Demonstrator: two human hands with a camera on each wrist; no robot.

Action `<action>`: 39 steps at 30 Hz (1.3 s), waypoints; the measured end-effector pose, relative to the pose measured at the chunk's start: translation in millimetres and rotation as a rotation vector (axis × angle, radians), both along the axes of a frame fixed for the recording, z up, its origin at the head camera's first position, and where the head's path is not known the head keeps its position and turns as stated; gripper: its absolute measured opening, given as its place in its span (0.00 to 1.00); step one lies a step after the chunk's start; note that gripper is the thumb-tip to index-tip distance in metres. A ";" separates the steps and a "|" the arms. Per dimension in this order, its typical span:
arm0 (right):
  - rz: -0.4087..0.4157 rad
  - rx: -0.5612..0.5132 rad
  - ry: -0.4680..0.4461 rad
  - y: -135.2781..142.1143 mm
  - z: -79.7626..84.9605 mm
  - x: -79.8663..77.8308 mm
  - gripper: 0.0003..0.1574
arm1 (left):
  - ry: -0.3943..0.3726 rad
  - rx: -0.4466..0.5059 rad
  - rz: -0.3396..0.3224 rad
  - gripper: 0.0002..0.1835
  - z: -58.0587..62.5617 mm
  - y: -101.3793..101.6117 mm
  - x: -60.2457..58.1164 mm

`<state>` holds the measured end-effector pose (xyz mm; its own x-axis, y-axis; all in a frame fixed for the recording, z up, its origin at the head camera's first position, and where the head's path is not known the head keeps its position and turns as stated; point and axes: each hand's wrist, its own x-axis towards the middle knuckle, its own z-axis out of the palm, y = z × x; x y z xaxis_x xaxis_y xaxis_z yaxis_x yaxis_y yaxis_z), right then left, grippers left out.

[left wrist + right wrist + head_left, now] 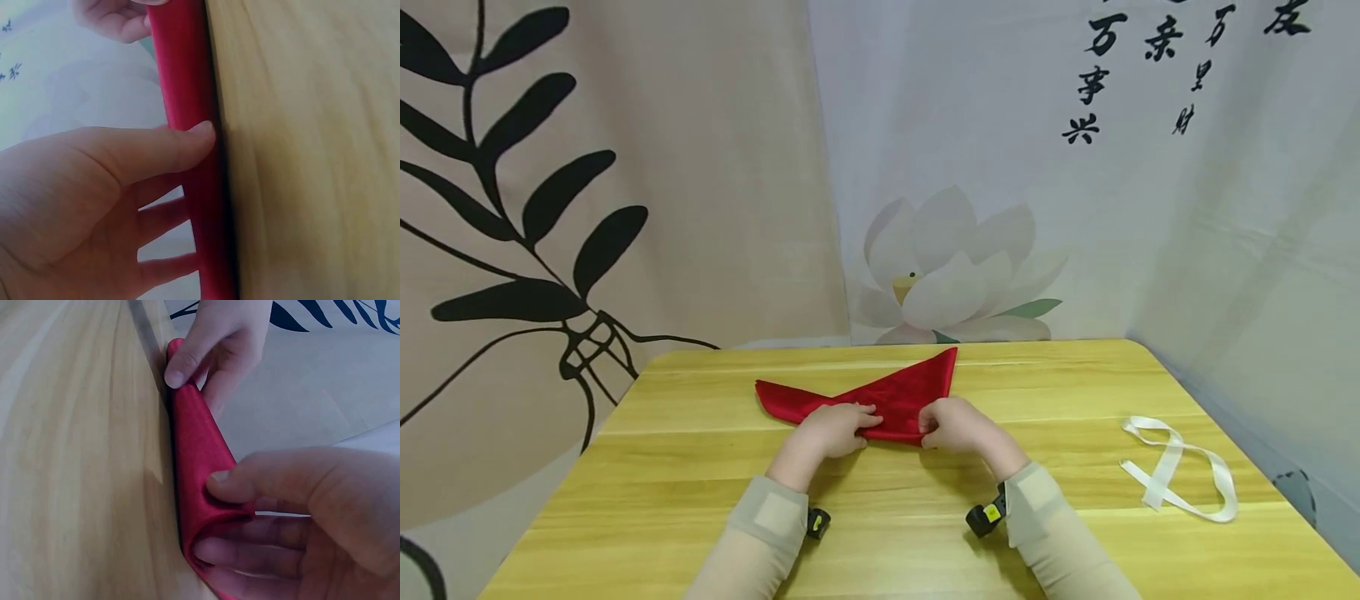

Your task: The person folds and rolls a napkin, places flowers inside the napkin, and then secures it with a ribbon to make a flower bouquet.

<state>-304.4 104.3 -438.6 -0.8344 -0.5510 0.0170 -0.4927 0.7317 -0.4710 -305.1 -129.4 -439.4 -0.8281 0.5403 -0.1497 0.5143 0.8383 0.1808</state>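
Note:
A shiny red cloth (898, 400) lies folded on the wooden table, its far edge rising to a peak at the right and a lower point at the left. My left hand (831, 429) holds the near folded edge around its middle; in the left wrist view the thumb lies on the red fold (181, 75) and the fingers reach over behind it. At the cloth's near right corner, my right hand (958, 423) pinches the fabric. The right wrist view shows its thumb outside and its fingers tucked into the open end of the rolled fold (200, 440).
A white ribbon (1221, 483) lies loosely looped on the right side of the wooden table (880, 533). Behind the table hangs a pale curtain (737, 167) with printed leaves, a lotus and writing. A small black wrist camera (985, 517) sits at the right cuff.

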 end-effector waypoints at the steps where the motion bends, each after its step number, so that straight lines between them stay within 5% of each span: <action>1: 0.004 -0.003 -0.002 0.4 -0.1 0.2 0.13 | 0.010 0.000 -0.003 0.24 -0.7 0.8 -0.6; 21: 0.005 0.060 0.104 -13.7 2.9 14.3 0.16 | -0.045 0.025 0.042 0.20 4.5 5.5 -0.4; 31: -0.012 0.098 0.146 -17.0 -4.6 13.0 0.16 | -0.047 0.032 0.035 0.15 12.4 7.0 9.1; 39: -0.027 0.032 0.086 -15.6 0.9 12.6 0.10 | -0.067 0.040 0.039 0.14 15.2 3.4 8.3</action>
<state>-291.8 88.7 -437.7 -0.8453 -0.5294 0.0721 -0.5100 0.7593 -0.4041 -296.8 -126.1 -424.2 -0.8375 0.5144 -0.1842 0.4670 0.8489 0.2474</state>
